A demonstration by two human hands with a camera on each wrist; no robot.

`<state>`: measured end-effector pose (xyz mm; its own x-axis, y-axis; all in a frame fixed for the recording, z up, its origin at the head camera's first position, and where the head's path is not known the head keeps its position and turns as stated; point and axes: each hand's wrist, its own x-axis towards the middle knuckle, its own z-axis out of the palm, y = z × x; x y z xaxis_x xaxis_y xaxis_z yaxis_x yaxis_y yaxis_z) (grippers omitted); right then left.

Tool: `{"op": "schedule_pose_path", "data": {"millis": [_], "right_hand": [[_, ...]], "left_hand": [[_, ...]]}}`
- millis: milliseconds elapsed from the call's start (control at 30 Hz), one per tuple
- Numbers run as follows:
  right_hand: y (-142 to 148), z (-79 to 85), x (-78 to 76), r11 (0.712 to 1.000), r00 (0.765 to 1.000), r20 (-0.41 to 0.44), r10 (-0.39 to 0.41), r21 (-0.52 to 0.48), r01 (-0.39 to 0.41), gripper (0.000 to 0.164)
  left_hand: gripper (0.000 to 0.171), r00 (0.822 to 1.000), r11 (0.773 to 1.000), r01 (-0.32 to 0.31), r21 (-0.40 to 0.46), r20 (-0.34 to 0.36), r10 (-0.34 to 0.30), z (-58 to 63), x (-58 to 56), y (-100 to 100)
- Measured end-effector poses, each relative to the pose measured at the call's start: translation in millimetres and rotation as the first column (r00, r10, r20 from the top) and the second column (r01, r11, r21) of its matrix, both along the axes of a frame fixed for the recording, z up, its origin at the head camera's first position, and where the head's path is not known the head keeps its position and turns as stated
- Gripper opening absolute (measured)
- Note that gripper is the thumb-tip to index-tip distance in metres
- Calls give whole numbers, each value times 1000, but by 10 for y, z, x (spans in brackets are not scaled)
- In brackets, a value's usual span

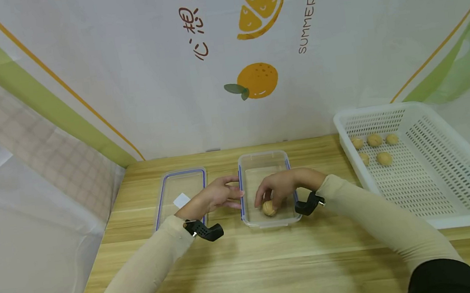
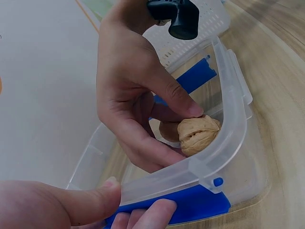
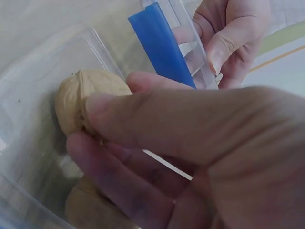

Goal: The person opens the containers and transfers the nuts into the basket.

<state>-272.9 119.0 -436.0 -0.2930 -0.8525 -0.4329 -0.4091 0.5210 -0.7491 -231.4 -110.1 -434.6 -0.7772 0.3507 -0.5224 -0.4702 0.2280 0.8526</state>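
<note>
A clear plastic food container [image 1: 258, 160] with blue side clips stands lidless on the wooden table. Inside it, near the front end, my right hand [image 1: 280, 187] pinches a walnut [image 3: 71, 102] between thumb and fingertips. A second walnut [image 3: 90, 207] lies in the container, partly behind the fingers; in the left wrist view it peeks out behind the held walnut [image 2: 198, 136]. My left hand [image 1: 223, 194] grips the container's left side, thumb at the rim and fingers by the blue clip [image 2: 198, 205].
The container's clear lid [image 1: 178, 183] with a blue seal lies at the left, a white label on it. At the right stands a white perforated basket [image 1: 436, 182] with several walnuts [image 1: 374, 140] in its far left part. A printed curtain [image 1: 146, 79] hangs behind the table.
</note>
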Motion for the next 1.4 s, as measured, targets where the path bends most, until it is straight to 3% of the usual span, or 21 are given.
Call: {"op": "schedule_pose_path", "data": {"millis": [267,633,967,1200,1400], "right_hand": [[-17,-24,10,998,999,-10,-33,50,33,37],[-23,-27,34,1000,1000,-15,-4,5,4,32],[48,17,12,995,998,-37,-45,-93,41,36],[114,55,-39,976,997,-30,-70,-208,63,37],[164,101,-77,962,991,9,-134,-240,132,39]], "left_hand": [[62,1000,1000,-7,0,-1,7,-13,-2,-1],[62,1000,1000,0,12,2,0,-11,28,-18],[63,1000,1000,-1,7,10,1,-11,27,-10],[63,1000,1000,-8,13,15,8,6,21,-5],[63,1000,1000,-11,12,12,11,3,5,-4]]}}
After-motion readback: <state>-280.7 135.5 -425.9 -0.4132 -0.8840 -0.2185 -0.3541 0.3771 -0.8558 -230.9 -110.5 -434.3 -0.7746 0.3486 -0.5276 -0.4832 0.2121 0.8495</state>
